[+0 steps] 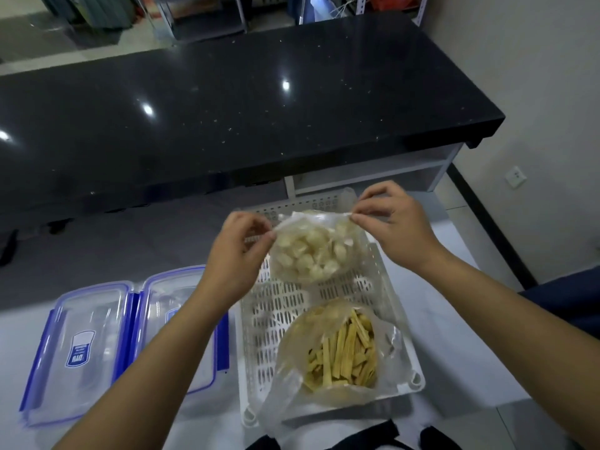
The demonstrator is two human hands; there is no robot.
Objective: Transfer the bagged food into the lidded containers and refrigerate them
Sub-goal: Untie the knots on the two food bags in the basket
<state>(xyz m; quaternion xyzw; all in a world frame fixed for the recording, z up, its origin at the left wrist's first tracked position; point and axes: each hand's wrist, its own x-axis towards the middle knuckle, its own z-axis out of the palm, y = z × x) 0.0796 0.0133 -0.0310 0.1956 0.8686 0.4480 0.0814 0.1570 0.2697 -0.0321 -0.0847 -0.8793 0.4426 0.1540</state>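
A clear plastic bag of pale round food pieces (316, 251) hangs over the far end of a white perforated basket (272, 313). My left hand (238, 251) pinches the bag's left top edge and my right hand (393, 225) pinches its right top edge, stretching the mouth between them. A second clear bag of yellow stick-shaped food (344, 352) lies in the near end of the basket. Two clear lidded containers with blue clips (81, 345) (168, 306) sit side by side on the white table to the left, lids on; my left forearm covers part of the right one.
A long black speckled counter (227, 115) runs across beyond the table. The white table (438, 319) ends near the basket's right side, with tiled floor and a wall socket (515, 177) beyond. Shelving stands at the far back.
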